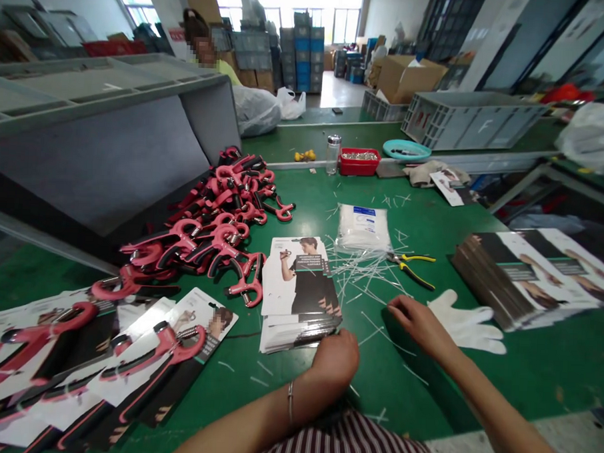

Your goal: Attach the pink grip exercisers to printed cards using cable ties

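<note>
in the head view, the tray [359, 167] held small metal pieces, the dish [416, 155] dark bits, the bag [364, 230] something white. your left hand [336, 359] was curled closed beside the cards' [293, 286] near corner; your right hand [414, 319] was pinched closed near loose ties [356, 275]. what either held was hidden. the bag's print was too small; a crate [474, 124] read "f".

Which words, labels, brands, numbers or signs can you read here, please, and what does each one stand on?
"F": white, on the large grey crate at back right.
Red marks, same crate: too blurred.
Print on the centre card stack and right card stack: too small and blurred to quote.
Blue label on the clear packet: too small.
</note>
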Available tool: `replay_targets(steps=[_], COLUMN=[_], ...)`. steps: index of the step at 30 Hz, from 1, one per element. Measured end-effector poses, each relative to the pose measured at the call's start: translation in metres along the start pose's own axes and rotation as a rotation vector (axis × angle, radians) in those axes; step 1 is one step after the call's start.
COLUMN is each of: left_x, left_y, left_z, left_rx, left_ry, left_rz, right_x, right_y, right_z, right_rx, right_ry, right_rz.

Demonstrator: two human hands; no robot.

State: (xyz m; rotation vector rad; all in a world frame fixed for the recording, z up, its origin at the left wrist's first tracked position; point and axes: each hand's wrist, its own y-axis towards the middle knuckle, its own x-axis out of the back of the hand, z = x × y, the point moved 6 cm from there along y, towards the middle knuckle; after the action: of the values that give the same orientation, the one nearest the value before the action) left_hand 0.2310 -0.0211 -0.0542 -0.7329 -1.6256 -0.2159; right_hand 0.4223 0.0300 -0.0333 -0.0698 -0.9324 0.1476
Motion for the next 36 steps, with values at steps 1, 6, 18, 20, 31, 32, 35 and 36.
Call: replay_targets(steps=[1,6,18,20,31,32,35,36], left_x=[0.003,0.043,0.115,0.116,0.069,0.069,0.067,0.064], left_y=[-0.002,-0.018,-0.059,-0.069,-0.075,-0.073,-0.073,-0.076], left_z=[0.001,0.005,0.111,0.163,0.239,0.237,0.238,0.241], left_rx=[-0.016,-0.138,0.196,0.388,0.532,0.514,0.487,0.499], left_ry=[-0.013,-0.124,-0.38,-0.424,-1.081,-1.102,-1.219,-1.286], left_rz=[-0.022,-0.304,-0.7,-0.851,-0.79,-0.776,-0.763,-0.755], right_x=[0.001,-0.025,-0.047,-0.046,-0.078,-0.079,-0.079,-0.078], right_y=[-0.014,-0.062,0.01,0.016,0.011,0.012,0.014,0.015], right_z=[0.0,0.023,0.141,0.158,0.212,0.214,0.219,0.219], right_rx=[-0.06,-0.329,-0.012,0.016,0.046,0.048,0.063,0.07], right_ry=[0.076,0.67,1.112,1.155,1.158,1.142,1.064,1.031], right_rz=[0.009,0.178,0.207,0.279,0.608,0.614,0.592,0.576])
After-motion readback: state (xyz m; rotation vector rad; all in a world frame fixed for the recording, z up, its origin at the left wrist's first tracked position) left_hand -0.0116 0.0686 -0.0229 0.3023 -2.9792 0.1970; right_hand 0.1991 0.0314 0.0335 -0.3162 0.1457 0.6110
